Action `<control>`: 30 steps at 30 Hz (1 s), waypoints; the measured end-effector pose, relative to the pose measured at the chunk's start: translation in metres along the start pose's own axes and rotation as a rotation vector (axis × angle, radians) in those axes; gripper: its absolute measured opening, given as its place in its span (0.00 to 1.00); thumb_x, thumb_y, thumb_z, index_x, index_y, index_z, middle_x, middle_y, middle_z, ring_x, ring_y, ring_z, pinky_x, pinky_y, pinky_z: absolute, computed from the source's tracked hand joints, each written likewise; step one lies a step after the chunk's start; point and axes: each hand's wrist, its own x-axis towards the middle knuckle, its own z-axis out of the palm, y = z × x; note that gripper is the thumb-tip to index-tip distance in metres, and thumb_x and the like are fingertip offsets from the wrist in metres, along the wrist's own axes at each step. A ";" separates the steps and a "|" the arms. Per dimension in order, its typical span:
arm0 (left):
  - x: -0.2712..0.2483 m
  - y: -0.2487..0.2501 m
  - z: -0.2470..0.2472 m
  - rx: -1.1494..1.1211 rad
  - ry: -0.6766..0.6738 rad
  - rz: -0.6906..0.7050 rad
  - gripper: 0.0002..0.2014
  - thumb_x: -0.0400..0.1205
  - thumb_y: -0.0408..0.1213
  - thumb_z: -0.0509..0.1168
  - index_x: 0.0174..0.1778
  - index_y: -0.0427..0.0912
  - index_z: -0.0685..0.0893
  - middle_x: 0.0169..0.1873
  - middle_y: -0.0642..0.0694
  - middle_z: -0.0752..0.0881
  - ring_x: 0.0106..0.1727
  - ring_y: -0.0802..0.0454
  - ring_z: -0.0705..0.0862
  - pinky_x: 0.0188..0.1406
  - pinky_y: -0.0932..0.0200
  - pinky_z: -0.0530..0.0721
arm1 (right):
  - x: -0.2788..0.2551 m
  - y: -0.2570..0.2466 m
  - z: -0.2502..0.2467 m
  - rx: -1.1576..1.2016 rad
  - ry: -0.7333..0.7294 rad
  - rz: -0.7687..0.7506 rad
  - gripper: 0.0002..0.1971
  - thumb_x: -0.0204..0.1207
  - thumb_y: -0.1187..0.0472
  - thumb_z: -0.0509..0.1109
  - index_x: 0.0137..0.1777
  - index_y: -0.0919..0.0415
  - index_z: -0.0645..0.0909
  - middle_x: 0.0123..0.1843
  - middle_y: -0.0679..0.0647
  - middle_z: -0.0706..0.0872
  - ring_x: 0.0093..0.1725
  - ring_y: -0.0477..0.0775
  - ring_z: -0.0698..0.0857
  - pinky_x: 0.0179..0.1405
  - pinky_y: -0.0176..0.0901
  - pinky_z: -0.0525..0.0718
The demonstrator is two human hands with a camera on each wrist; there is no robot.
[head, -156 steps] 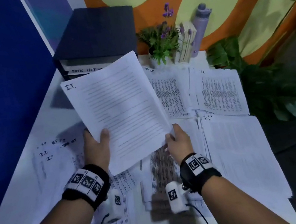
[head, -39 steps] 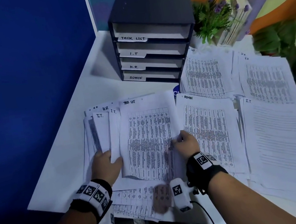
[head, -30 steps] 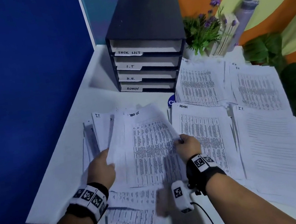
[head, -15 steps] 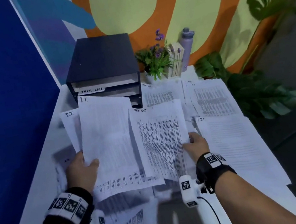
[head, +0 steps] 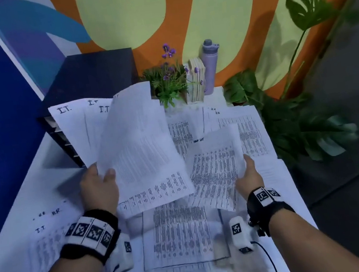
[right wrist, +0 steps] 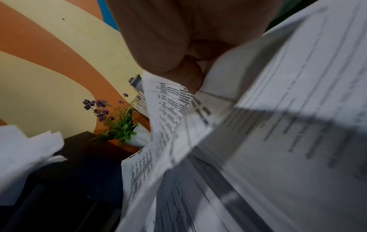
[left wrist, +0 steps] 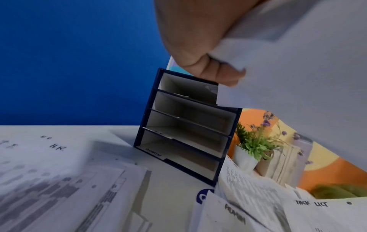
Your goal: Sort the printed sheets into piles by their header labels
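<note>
My left hand grips a fanned bunch of sheets raised above the table; three show "I.T." headers at their tops. In the left wrist view the left hand's fingers curl under the sheets. My right hand holds a "TASK LIST" sheet by its right edge, lifted just over the piles. In the right wrist view its fingers pinch the sheet. A printed sheet lies flat between my wrists. Sheets headed "H.R." lie at the back right.
A dark tray organiser with labelled slots stands at the back left against the blue wall. A potted purple-flowered plant, a lilac bottle and big green leaves line the back and right. More sheets lie at left.
Both hands have lifted their sheets higher and drawn apart; the left bunch now tilts up in front of the organiser, while the "TASK LIST" sheet has swung rightward. The view has tipped up.
</note>
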 end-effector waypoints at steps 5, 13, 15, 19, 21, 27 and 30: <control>-0.008 0.021 0.016 -0.097 0.092 -0.064 0.12 0.82 0.29 0.67 0.61 0.35 0.84 0.49 0.46 0.85 0.48 0.48 0.83 0.53 0.59 0.78 | 0.045 -0.002 0.005 0.238 -0.172 -0.059 0.42 0.77 0.76 0.61 0.83 0.41 0.50 0.67 0.63 0.78 0.63 0.66 0.81 0.59 0.56 0.83; -0.019 0.015 0.024 -0.104 0.128 -0.087 0.07 0.82 0.32 0.67 0.54 0.47 0.83 0.46 0.48 0.85 0.47 0.49 0.84 0.51 0.58 0.78 | 0.088 -0.008 0.029 -0.090 -0.125 -0.160 0.13 0.70 0.72 0.68 0.34 0.53 0.77 0.40 0.55 0.87 0.43 0.57 0.87 0.48 0.46 0.86; -0.015 0.012 0.025 -0.089 0.151 -0.076 0.06 0.82 0.33 0.68 0.52 0.47 0.84 0.44 0.48 0.86 0.47 0.47 0.85 0.51 0.56 0.80 | 0.087 -0.017 0.035 -0.208 -0.168 -0.247 0.09 0.71 0.69 0.68 0.34 0.55 0.81 0.43 0.57 0.88 0.42 0.57 0.86 0.45 0.41 0.83; -0.004 0.011 0.025 -0.096 0.207 -0.036 0.07 0.83 0.34 0.67 0.55 0.41 0.86 0.45 0.46 0.86 0.46 0.48 0.84 0.49 0.57 0.79 | 0.065 -0.025 0.061 -0.341 -0.357 -0.145 0.09 0.79 0.59 0.63 0.57 0.59 0.77 0.52 0.60 0.87 0.50 0.61 0.87 0.46 0.44 0.84; 0.003 0.010 0.025 -0.120 0.208 -0.026 0.09 0.83 0.34 0.68 0.57 0.39 0.86 0.48 0.45 0.87 0.48 0.47 0.84 0.51 0.56 0.80 | 0.052 -0.025 0.077 -0.343 -0.373 -0.050 0.18 0.78 0.58 0.63 0.66 0.58 0.68 0.55 0.62 0.85 0.52 0.63 0.87 0.50 0.48 0.86; 0.014 -0.003 0.024 -0.125 0.152 -0.022 0.10 0.82 0.34 0.68 0.59 0.43 0.86 0.51 0.48 0.87 0.53 0.50 0.85 0.56 0.60 0.77 | 0.042 -0.025 0.109 -0.283 -0.358 -0.036 0.33 0.76 0.55 0.65 0.76 0.44 0.51 0.68 0.67 0.77 0.53 0.63 0.86 0.49 0.57 0.87; 0.016 -0.007 0.021 -0.155 0.131 -0.028 0.11 0.82 0.33 0.68 0.60 0.44 0.86 0.49 0.52 0.87 0.52 0.54 0.84 0.54 0.64 0.77 | 0.046 -0.031 0.119 -0.364 -0.301 -0.154 0.19 0.79 0.58 0.60 0.69 0.54 0.63 0.50 0.60 0.84 0.43 0.59 0.82 0.47 0.46 0.81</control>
